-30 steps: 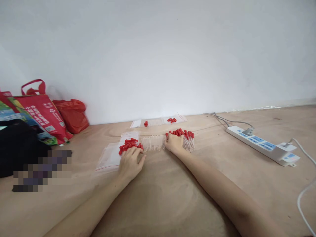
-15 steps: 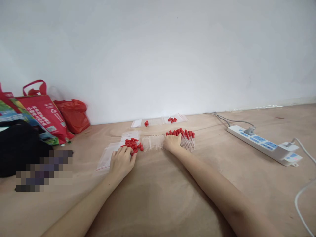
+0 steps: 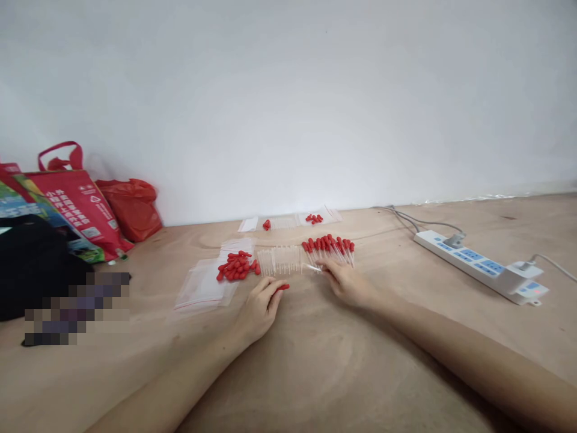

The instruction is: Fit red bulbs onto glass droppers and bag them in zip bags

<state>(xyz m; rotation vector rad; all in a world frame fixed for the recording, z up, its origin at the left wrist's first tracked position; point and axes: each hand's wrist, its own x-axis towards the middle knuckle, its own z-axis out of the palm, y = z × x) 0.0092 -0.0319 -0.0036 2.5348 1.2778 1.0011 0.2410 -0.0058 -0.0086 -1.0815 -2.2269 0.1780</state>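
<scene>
Between its fingertips my left hand [image 3: 261, 308] pinches a red rubber bulb [image 3: 283, 287], held just above the wooden table. My right hand [image 3: 349, 281] is closed on a clear dropper tube [image 3: 312, 267], whose free end points left toward the other hand. A pile of red bulbs [image 3: 235, 266] lies on clear zip bags [image 3: 198, 290] at the left. To its right stretches a row of clear tubes [image 3: 282, 258] without bulbs. Beyond my right hand lie droppers with red bulbs fitted [image 3: 331, 242], side by side, partly hidden by that hand.
Along the wall lie more tubes [image 3: 285, 222] and small groups of red bulbs [image 3: 314, 218] on bags. A white power strip [image 3: 480, 261] with grey cables sits at the right. Red shopping bags [image 3: 76, 201] and a black bag [image 3: 36, 270] stand at the left.
My left hand has moved right from the bulb pile, now with one red bulb. My right hand has come back from the tube row toward me and right, with a clear tube.
</scene>
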